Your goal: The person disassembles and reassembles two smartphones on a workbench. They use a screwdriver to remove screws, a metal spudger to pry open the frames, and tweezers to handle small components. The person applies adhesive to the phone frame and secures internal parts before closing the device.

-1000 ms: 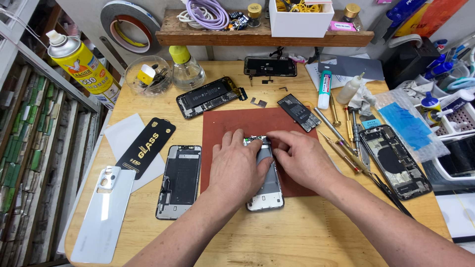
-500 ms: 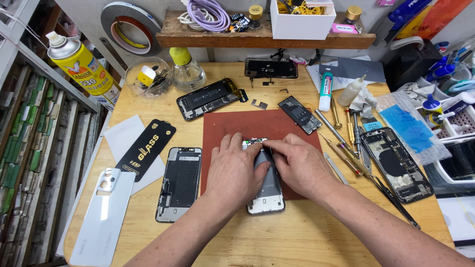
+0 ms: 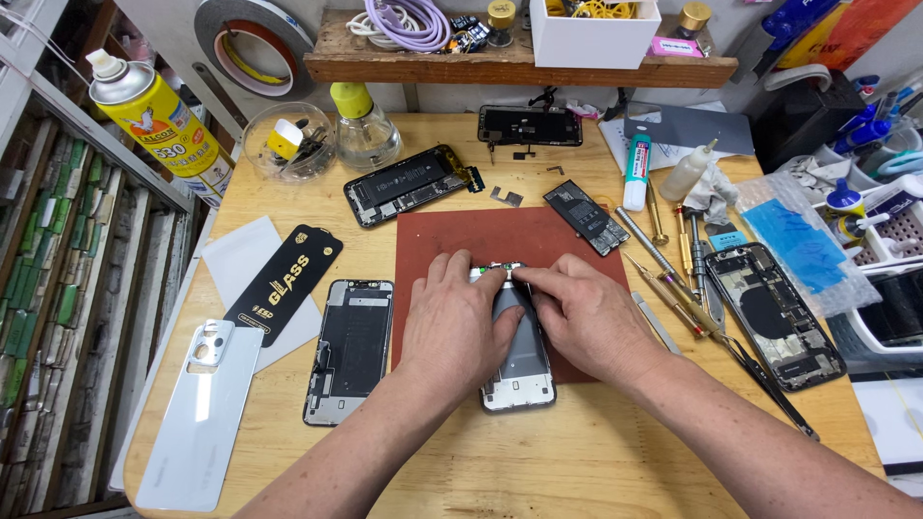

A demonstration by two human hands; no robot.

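We press both hands on the opened phone (image 3: 519,370) lying on the red mat (image 3: 437,240): our left hand (image 3: 457,322) lies flat on its left edge, our right hand (image 3: 586,317) pinches its top end with the fingertips; screwdrivers (image 3: 663,259) lie just right of the mat

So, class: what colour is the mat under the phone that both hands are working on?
Reddish-brown. The mat shows best in the head view, under the phone.

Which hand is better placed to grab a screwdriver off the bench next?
Right, probably. The right hand rests on the opened phone, and the screwdrivers lie just beyond it on that side. The left hand would have to cross over.
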